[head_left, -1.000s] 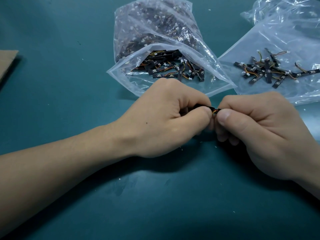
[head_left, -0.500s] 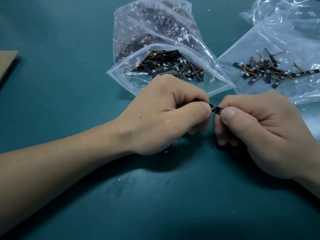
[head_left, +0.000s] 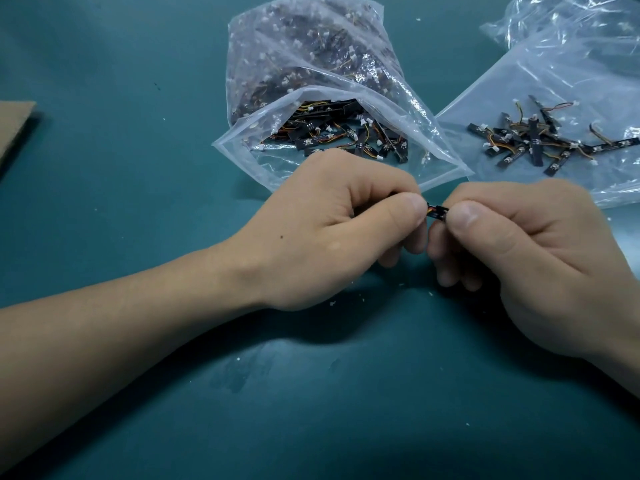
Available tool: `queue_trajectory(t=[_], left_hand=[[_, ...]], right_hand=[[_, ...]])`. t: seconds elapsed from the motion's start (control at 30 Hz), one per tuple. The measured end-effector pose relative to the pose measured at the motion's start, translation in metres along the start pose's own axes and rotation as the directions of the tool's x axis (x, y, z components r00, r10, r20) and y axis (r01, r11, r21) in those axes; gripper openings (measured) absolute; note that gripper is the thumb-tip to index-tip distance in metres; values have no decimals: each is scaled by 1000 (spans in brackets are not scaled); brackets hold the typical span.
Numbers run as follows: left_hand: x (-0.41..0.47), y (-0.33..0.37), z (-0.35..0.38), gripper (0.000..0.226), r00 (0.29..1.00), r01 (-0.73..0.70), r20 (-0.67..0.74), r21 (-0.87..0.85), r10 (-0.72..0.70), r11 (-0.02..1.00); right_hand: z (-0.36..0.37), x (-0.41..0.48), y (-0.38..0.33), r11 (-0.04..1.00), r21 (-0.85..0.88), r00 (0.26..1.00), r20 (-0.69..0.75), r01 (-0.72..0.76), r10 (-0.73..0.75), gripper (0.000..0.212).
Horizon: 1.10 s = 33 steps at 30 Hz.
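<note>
Two hands meet just above the teal table (head_left: 138,410). The left hand (head_left: 339,233) and the right hand (head_left: 540,268) each pinch one end of a single small black circuit strip (head_left: 437,213) between thumb and curled forefinger. Its orange wires show in the gap. Beyond them one open plastic bag (head_left: 239,147) holds more such strips than can be counted. To its right, a tangled pile (head_left: 535,140) lies on a second bag (head_left: 519,81). One cardboard piece (head_left: 14,126) lies far left.

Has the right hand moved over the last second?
Yes. The right hand edged right, its thumb closer to the near corner of the open bag, baring more of the black circuit strip.
</note>
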State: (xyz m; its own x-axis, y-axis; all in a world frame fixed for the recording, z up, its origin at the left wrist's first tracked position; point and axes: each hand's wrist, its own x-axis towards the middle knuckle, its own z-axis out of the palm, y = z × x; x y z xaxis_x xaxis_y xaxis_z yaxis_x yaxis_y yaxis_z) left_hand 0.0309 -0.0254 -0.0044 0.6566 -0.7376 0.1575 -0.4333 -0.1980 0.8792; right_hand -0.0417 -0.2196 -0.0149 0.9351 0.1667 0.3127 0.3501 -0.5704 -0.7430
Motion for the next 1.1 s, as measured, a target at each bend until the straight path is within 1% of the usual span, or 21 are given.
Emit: queue_trajectory(t=[0.1, 0.23, 0.37, 0.4, 0.47, 0.53, 0.57, 0.67, 0.73, 0.77, 0.8, 0.83, 0.87, 0.9, 0.93, 0.97, 1.03, 1.1], left_hand=[[0, 1, 0, 31, 1000, -5, 7, 31, 5, 1000], [1, -1, 1, 31, 999, -4, -40, -7, 3, 1000], [0, 1, 0, 33, 999, -32, -3, 56, 32, 998], [0, 1, 0, 33, 999, -37, -5, 57, 38, 998], [0, 1, 0, 34, 998, -49, -32, 31, 50, 998], [0, 0, -1, 35, 997, -57, -55, 4, 57, 998], [-1, -1, -1, 37, 997, -60, -48, -1, 59, 998], [-1, -4, -1, 40, 995, -100, -10, 11, 100, 995], [-1, -5, 1, 37, 988, -136, -68, -2, 136, 991], [-1, -5, 1, 34, 980, -145, -140, -8, 142, 989], [0, -5, 1, 30, 965, -139, -226, -4, 134, 990], [2, -6, 1, 24, 944, -113, -311, 19, 114, 993], [3, -7, 1, 21, 919, -67, -384, 65, 87, 996], [5, -7, 1, 23, 900, -2, -433, 129, 58, 992], [6, -7, 1, 25, 896, 66, -443, 194, 28, 979], [6, -6, 2, 25, 905, 124, -425, 263, -1, 957], [5, -7, 5, 30, 930, 204, -366, 417, -42, 886], [4, -7, 8, 47, 950, 254, -297, 550, -98, 796]], right_hand=[[1, 1, 1, 997, -72, 1000, -1, 14, -14, 36], [2, 1, 0, 999, -32, 1000, -17, 5, -6, 33], [2, 1, 0, 998, -60, 1000, -13, 15, -16, 34], [2, 0, 0, 999, -34, 1000, -14, 10, -11, 33], [3, -1, 0, 997, 74, 1000, -12, -19, 20, 33], [1, -2, 0, 986, 162, 999, 14, -43, 42, 34], [-1, -1, 1, 986, 163, 999, 45, -38, 31, 35], [-4, 1, 2, 998, 63, 988, 155, 0, -10, 38], [-4, -1, 1, 997, 75, 992, 127, 15, -25, 39], [-4, -1, 0, 993, 114, 998, 67, 14, -22, 39], [-5, -1, 1, 983, 182, 1000, -22, -9, 13, 39], [-6, 1, 2, 960, 273, 989, -112, -62, 95, 41], [-8, 6, 5, 923, 360, 963, -170, -136, 208, 45], [-10, 10, 8, 885, 417, 932, -192, -207, 309, 46], [-10, 12, 11, 868, 440, 912, -212, -231, 351, 42], [-9, 13, 12, 875, 436, 909, -240, -212, 340, 36], [-5, 10, 9, 906, 392, 923, -267, -158, 277, 31], [0, 4, 6, 942, 310, 954, -221, -128, 203, 29]])
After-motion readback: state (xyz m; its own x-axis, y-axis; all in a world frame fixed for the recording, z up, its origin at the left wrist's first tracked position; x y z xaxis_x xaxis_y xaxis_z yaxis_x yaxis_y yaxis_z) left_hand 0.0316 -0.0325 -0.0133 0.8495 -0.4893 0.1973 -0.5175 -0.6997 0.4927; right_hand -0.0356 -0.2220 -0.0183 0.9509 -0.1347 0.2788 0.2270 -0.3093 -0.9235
